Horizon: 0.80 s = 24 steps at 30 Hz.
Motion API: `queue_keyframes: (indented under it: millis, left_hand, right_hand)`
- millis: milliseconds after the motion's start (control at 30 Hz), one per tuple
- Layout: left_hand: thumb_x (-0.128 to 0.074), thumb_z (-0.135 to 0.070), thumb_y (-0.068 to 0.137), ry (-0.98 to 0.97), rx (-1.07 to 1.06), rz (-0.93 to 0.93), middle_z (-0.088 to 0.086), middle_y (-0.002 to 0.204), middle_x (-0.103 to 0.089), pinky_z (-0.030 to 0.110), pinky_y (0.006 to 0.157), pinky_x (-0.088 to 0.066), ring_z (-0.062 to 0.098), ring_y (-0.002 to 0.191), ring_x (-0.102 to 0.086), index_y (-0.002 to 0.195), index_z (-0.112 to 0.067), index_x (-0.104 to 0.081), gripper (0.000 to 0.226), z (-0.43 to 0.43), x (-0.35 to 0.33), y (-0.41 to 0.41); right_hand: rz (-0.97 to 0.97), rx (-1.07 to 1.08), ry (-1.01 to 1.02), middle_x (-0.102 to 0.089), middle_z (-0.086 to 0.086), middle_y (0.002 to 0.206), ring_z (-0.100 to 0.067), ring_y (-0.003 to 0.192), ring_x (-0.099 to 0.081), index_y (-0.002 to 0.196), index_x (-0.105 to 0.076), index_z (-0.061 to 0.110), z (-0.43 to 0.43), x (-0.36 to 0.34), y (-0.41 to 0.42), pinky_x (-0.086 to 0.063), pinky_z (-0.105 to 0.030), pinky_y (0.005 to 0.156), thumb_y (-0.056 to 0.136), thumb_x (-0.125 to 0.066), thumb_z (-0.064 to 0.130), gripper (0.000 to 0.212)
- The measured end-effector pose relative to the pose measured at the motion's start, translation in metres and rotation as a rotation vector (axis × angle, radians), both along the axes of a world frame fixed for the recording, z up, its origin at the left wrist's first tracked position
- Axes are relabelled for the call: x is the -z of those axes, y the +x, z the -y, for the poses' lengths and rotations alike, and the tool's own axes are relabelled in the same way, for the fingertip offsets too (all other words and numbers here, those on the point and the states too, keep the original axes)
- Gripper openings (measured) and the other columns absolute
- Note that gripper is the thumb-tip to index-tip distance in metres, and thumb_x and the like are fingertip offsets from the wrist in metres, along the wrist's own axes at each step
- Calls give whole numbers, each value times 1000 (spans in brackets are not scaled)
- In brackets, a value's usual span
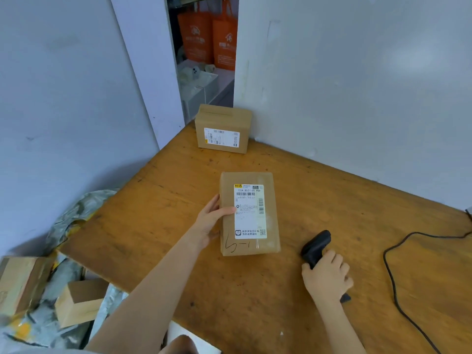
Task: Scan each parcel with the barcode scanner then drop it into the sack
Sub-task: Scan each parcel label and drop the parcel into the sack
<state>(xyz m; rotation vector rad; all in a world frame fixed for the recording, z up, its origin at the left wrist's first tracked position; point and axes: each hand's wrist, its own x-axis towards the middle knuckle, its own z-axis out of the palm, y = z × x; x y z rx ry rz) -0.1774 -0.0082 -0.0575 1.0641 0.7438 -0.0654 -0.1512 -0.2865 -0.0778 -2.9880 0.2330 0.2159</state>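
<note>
A brown cardboard parcel [249, 213] lies flat on the wooden table [178, 251], its white shipping label facing up. My left hand [210, 221] grips the parcel's left edge, thumb on top near the label. My right hand [328, 275] is closed around the handle of the black barcode scanner [316, 245], whose head points up and left toward the parcel. A second brown parcel [222, 129] stands at the table's far corner against the wall. The grey and yellow sack [63, 290] sags open on the floor left of the table, with two brown boxes inside.
A black cable [393, 284] loops across the table's right side. White walls close in the table at the back and right. Behind the gap in the wall, orange bags [209, 34] hang on a shelf above white boxes.
</note>
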Motion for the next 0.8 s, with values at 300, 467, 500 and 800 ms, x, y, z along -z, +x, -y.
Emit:
queue_keyframes:
  millis: [300, 467, 500, 800]
  left_hand:
    - [-86, -26, 64, -33, -206, -51, -1, 117, -70, 45, 86, -46, 21, 112, -61, 135, -46, -46, 83, -52, -13, -37]
    - [-78, -30, 72, 13, -395, -64, 3, 116, -66, 45, 86, -51, 22, 106, -61, 136, -37, -43, 73, -98, -30, -66]
    - [-75, -32, 75, 34, -428, -74, 2, 114, -65, 45, 88, -51, 22, 104, -61, 136, -34, -42, 70, -112, -31, -73]
    - [-54, -43, 94, 297, -680, -160, 6, 124, -59, 37, 78, -59, 23, 103, -64, 141, -24, -39, 53, -252, -51, -182]
  right_hand:
    - [12, -530, 784, -35, 3, 150, -13, 136, -34, 146, -32, 23, -125, -61, 0, -32, -37, 113, 98, -37, 46, 54]
    - [-137, -601, 895, -47, 2, 138, -12, 123, -46, 143, -33, 18, -215, -73, -14, -43, -34, 102, 91, -60, 33, 60]
    - [-152, -620, 906, -48, 2, 136, -13, 122, -47, 141, -34, 18, -232, -76, -18, -44, -34, 101, 89, -63, 31, 61]
    - [-282, -933, 952, -50, 13, 116, -6, 110, -49, 134, -42, 22, -420, -89, -98, -42, -21, 90, 86, -66, 22, 54]
